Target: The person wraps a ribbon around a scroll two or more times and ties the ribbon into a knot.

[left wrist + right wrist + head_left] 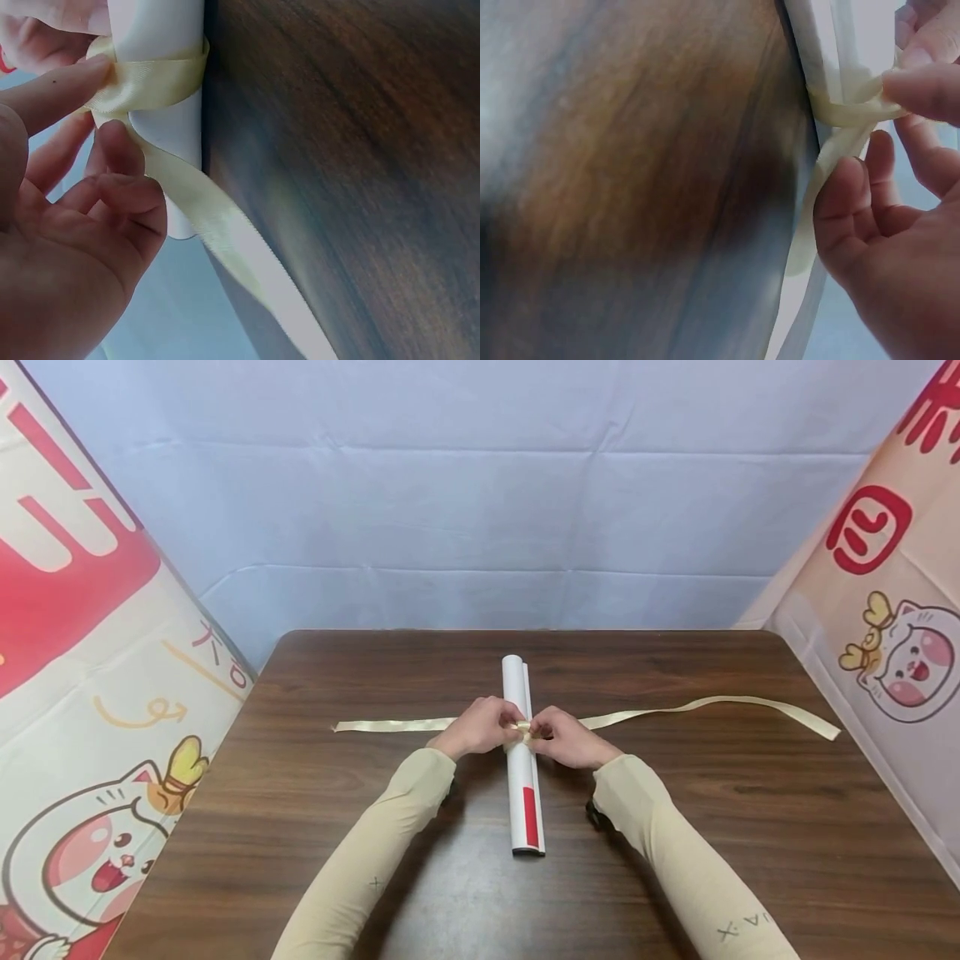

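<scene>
A white paper roll (pixel 516 768) with a red patch lies lengthwise on the wooden table, its dark end toward me. Around its middle goes a pale yellow satin ribbon (pixel 393 726), its tails stretching left and right over the tabletop. My left hand (pixel 483 725) pinches the ribbon on top of the roll; my right hand (pixel 566 737) pinches it from the other side, fingertips close together. In the left wrist view a flat band of ribbon (pixel 161 84) wraps the roll. The right wrist view shows the ribbon loop (pixel 855 114) at the right fingertips. Fingers partly hide the crossing.
The brown table (pixel 300 860) has its far edge before a pale cloth backdrop (pixel 465 510). Printed cartoon panels stand at the left (pixel 82 760) and right (pixel 885 635). The ribbon's right tail comes close to the table's right edge.
</scene>
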{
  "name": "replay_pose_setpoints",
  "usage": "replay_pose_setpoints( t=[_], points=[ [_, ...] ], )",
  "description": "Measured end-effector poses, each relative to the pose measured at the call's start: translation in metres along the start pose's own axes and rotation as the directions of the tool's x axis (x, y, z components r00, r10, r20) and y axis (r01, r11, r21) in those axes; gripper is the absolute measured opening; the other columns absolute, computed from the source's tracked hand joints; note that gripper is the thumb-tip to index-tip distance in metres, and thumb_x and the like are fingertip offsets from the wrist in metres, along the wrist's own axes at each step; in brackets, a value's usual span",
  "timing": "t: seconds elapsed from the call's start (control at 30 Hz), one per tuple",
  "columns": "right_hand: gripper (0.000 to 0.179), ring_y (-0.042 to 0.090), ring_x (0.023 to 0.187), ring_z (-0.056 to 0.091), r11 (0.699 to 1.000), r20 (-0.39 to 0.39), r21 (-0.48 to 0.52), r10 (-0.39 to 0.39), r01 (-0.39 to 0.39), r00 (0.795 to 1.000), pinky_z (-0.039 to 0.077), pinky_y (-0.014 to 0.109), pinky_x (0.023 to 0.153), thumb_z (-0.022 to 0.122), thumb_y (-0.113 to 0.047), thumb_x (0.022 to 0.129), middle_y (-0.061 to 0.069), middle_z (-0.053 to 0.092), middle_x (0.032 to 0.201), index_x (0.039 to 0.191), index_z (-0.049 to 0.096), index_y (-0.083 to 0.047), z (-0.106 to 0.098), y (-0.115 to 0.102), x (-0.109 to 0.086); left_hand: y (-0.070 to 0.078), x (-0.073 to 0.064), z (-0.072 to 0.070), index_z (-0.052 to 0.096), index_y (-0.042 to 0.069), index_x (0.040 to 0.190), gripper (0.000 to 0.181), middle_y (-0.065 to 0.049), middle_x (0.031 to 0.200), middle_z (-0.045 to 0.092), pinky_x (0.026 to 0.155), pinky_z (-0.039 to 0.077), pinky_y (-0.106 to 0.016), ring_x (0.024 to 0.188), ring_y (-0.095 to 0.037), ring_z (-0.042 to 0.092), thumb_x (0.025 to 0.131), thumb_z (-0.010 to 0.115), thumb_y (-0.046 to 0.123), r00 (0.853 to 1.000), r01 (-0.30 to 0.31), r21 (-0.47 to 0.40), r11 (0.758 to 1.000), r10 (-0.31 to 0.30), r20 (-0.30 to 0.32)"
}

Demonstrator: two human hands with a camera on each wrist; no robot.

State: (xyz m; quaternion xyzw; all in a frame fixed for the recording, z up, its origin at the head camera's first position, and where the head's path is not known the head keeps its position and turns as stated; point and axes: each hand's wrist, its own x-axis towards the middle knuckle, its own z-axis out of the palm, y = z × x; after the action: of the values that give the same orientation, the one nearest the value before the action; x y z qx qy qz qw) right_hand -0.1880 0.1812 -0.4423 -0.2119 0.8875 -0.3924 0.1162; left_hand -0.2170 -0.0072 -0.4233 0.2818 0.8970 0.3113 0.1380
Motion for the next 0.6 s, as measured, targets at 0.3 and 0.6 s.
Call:
replay_pose_setpoints(
  t=[0.3, 0.6],
  points=[
    [0.010, 0.015, 0.072, 0.053, 0.999, 0.021, 0.023, 0.028, -0.028, 0.999, 0.045, 0.028, 0.069, 0.058, -0.004, 0.089, 0.014, 0.060, 0.093, 0.093, 0.065, 0.001, -0.0045, -0.0021, -0.0018, -0.0008, -0.0006, -0.0018, 0.073, 0.008, 0.091, 0.008, -0.002, 0.085, 0.071, 0.065, 0.044, -0.019, 0.073, -0.010, 0.054, 0.085, 0.071, 0.013, 1.000, -0.026, -0.055, 0.998, 0.026, 0.013],
    [0.009, 0.014, 0.073, 0.054, 0.998, -0.082, 0.053, 0.033, -0.029, 0.996, 0.045, 0.025, 0.067, 0.060, -0.006, 0.090, 0.009, 0.064, 0.085, 0.099, 0.062, -0.003, -0.0017, -0.0020, -0.0023, -0.0050, 0.0007, -0.0016, 0.070, 0.006, 0.094, 0.008, -0.006, 0.084, 0.070, 0.063, 0.046, -0.018, 0.069, -0.007, 0.056, 0.087, 0.068, 0.008, 0.998, -0.044, -0.122, 0.992, 0.049, 0.043]
  ],
)
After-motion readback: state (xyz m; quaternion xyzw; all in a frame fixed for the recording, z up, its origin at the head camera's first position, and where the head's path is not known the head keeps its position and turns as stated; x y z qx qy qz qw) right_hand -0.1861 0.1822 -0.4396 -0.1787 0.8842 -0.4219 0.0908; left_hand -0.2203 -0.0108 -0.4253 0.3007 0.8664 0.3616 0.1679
